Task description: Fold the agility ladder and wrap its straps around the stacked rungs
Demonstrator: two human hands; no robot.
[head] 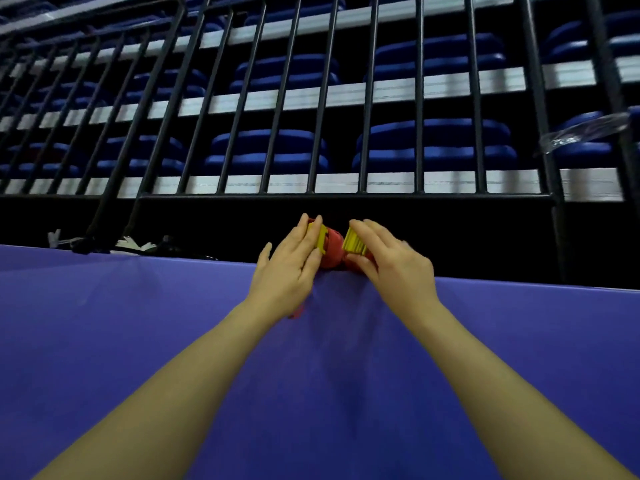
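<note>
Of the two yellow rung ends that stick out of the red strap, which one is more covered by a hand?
The left yellow rung end: the left hand hides most of it, leaving a thin strip. The right yellow rung end, under the right hand, shows more.

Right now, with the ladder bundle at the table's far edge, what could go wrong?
1. The bundle of yellow rungs and red strap sits right at the far edge of the purple table cover; a push could likely tip it off toward the black railing.
2. The left hand lies flat against it and the right hand holds one end, so the wrap may loosen.
3. The cover puckers under the hands and could slide.
</note>
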